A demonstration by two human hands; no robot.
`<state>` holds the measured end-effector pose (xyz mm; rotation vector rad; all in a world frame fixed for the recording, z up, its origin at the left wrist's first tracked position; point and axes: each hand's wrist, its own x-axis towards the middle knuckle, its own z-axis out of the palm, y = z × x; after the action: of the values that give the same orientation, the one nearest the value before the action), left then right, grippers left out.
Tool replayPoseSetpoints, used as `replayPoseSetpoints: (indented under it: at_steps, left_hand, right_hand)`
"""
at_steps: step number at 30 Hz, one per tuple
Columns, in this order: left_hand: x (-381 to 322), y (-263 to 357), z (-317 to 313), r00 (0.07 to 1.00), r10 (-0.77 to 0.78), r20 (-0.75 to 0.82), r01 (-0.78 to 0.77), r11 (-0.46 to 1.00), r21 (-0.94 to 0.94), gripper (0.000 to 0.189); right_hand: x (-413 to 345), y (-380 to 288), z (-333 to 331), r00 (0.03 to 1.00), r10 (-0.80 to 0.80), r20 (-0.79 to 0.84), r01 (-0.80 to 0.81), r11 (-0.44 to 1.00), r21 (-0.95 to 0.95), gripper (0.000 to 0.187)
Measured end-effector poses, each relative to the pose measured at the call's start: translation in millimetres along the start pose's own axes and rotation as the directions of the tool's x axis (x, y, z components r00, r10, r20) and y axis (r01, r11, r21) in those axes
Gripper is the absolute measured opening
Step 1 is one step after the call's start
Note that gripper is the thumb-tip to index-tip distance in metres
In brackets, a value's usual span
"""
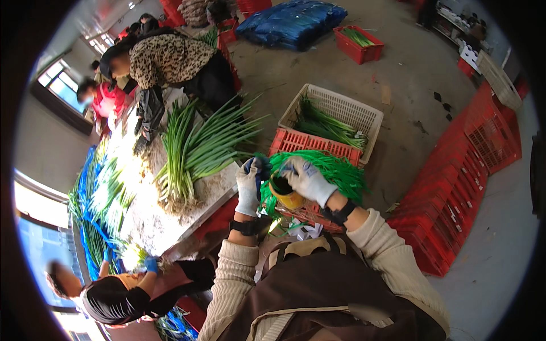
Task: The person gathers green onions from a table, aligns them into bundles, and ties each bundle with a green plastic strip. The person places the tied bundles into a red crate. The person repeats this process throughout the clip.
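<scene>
Above an upturned red plastic crate (281,141) lies a heap of green plastic strips (337,170). On the heap's near side a yellow round container (292,200) stands open, its inside dark. My right hand (308,178), in a white glove with a blue-grey coated palm, is over the container's rim with its fingers bent. Just left of the container, my left hand (250,185) is raised in a matching glove, fingers curled together. Whether either hand pinches a strip is too small to tell. A bunch of scallions (183,157) with roots rests on the table left of my hands.
Behind the strips a white plastic basket (337,100) holds more scallions. Red crates (443,200) line the right side. Across the long table (213,200) a person in a leopard-print top (170,57) bends over; another person (115,294) handles scallions at lower left.
</scene>
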<state>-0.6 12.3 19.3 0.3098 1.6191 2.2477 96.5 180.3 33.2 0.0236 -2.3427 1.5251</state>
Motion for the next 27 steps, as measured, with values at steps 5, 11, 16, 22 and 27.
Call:
replayPoseSetpoints:
  at_steps: [5,11,16,22,27]
  left_hand:
    - [27,0,2,0.898,0.296,-0.326,-0.077,0.834,0.546,0.032]
    - [12,19,33,0.888,0.393,-0.240,-0.243,0.842,0.481,0.021]
    - [-33,7,83,0.893,0.443,0.078,-0.417,0.750,0.514,0.020]
    - [-19,4,69,0.910,0.329,-0.254,-0.219,0.899,0.379,0.026]
    - [7,2,37,0.835,0.329,-0.440,-0.098,0.877,0.470,0.031]
  right_hand:
    - [-37,-1,-3,0.969,-0.223,-0.105,0.200,0.961,-0.193,0.015]
    - [-59,-30,-55,0.967,0.225,0.122,-0.250,0.930,0.271,0.012]
    - [-19,-37,-46,0.988,0.055,-0.142,-0.033,0.988,0.152,0.031]
    - [-33,-20,-27,0.967,0.153,0.202,-0.189,0.967,0.172,0.020]
    - [-79,-11,-16,0.979,-0.027,0.203,0.004,0.993,0.114,0.018]
